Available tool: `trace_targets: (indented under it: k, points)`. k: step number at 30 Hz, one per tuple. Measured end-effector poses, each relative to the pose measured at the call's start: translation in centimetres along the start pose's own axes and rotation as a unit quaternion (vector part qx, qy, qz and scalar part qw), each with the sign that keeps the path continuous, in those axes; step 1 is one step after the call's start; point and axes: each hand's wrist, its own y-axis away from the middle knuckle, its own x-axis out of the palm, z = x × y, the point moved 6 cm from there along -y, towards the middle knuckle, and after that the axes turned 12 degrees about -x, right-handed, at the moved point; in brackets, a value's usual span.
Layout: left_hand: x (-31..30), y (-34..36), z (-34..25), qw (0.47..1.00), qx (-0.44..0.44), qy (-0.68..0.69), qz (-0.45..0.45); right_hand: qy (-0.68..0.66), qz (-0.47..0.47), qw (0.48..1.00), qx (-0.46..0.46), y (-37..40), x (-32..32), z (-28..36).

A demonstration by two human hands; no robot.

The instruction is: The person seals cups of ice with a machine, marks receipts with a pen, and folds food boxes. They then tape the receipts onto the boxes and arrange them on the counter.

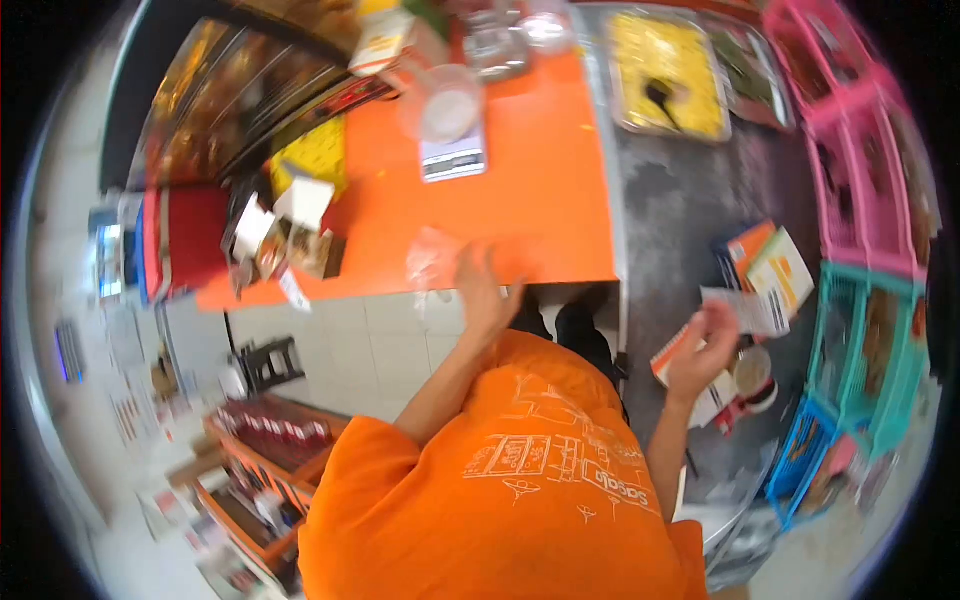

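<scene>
My left hand (484,288) is over the front edge of the orange table (540,190), fingers apart and slightly blurred, holding nothing. Just beside its fingertips lies a crumpled clear plastic bag (431,258). On the dark counter side, my right hand (708,352) has curled fingers near a printed paper slip (750,309); whether it grips the slip is unclear. A white and orange booklet (782,272) lies beyond the slip. Close to my right wrist are a round jar (752,370) and a spiral notebook (672,355). Farther back, a round clear container (450,108) stands on a scale (453,160).
A tray of yellow food (668,75) sits at the back of the dark counter. Pink baskets (850,170) and a teal basket (868,350) line the right. Small open boxes (305,203) and a red box (187,240) stand at the left, below a glass display case (225,100).
</scene>
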Motion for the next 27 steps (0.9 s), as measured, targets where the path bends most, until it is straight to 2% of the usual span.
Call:
trace_targets:
  k: [1, 3, 4, 6, 8, 9, 10, 12, 13, 14, 16, 18, 19, 21, 22, 23, 24, 25, 26, 27]
  points:
    - [-1.8, 1.0, 3.1, 0.999, -0.023, -0.007, -0.023, -0.022, 0.064, 0.998, 0.002, 1.4, 3.3, 0.4]
    - [-4.9, 1.9, 8.8, 0.978, -0.164, -0.099, -0.079, -0.048, 0.189, 0.98, -0.031, 3.0, 8.7, 3.0]
    - [-4.5, 1.5, 11.5, 0.973, -0.185, -0.103, -0.096, -0.067, 0.217, 0.974, -0.016, 3.6, 11.5, 4.0]
    - [-2.0, 0.0, 16.2, 0.984, -0.16, 0.051, -0.052, -0.05, 0.32, 0.945, -0.049, 4.2, 15.9, 6.9]
    - [1.7, -3.1, 20.3, 0.988, -0.149, 0.043, -0.028, -0.074, 0.381, 0.918, -0.081, 5.1, 21.1, 8.5]
    - [2.0, -4.9, 19.8, 0.989, -0.099, 0.09, -0.066, -0.083, 0.425, 0.897, -0.086, 5.8, 23.7, 8.9]
    - [2.1, -6.9, 19.6, 0.985, -0.045, 0.133, -0.103, -0.085, 0.435, 0.89, -0.103, 6.0, 26.3, 9.4]
    - [-1.8, -12.4, 16.7, 0.984, 0.015, 0.172, -0.037, -0.09, 0.432, 0.888, -0.132, 6.4, 31.0, 10.5]
    - [-3.6, -15.2, 16.4, 0.982, 0.062, 0.171, -0.051, -0.089, 0.441, 0.882, -0.143, 6.6, 33.8, 11.0]
    - [-5.1, -18.0, 16.9, 0.977, 0.107, 0.17, -0.064, -0.093, 0.427, 0.89, -0.129, 6.5, 36.6, 11.3]
    - [-6.8, -25.1, 20.3, 0.979, 0.134, 0.141, -0.053, -0.089, 0.42, 0.896, -0.118, 7.8, 41.8, 12.6]
    - [-8.9, -30.9, 24.9, 0.969, 0.07, 0.034, -0.233, -0.119, 0.436, 0.887, -0.093, 9.2, 47.3, 14.2]
    - [-11.2, -31.8, 26.1, 0.969, 0.062, 0.039, -0.238, -0.113, 0.443, 0.884, -0.099, 10.1, 49.8, 15.0]
    - [-16.8, -32.8, 27.5, 0.934, -0.029, -0.11, -0.339, -0.124, 0.44, 0.883, -0.105, 12.7, 53.1, 15.6]
    - [-19.6, -31.7, 27.8, 0.937, -0.036, -0.107, -0.331, -0.116, 0.446, 0.882, -0.099, 14.5, 54.8, 14.5]
    - [-22.9, -28.8, 28.4, 0.955, -0.033, 0.058, -0.289, -0.085, 0.502, 0.86, -0.047, 17.0, 56.7, 12.3]
    - [-25.4, -25.7, 29.4, 0.944, -0.027, 0.222, -0.242, -0.056, 0.551, 0.833, 0.003, 18.7, 58.0, 11.0]
    - [-26.2, -21.9, 31.9, 0.933, -0.087, 0.24, -0.255, -0.021, 0.578, 0.809, 0.108, 21.2, 58.5, 11.9]
    - [-26.0, -17.6, 35.1, 0.898, -0.167, 0.278, -0.297, 0.013, 0.595, 0.775, 0.212, 24.8, 58.8, 13.6]
    - [-24.7, -13.8, 39.4, 0.852, -0.278, 0.354, -0.268, -0.02, 0.603, 0.764, 0.228, 27.7, 60.0, 14.7]
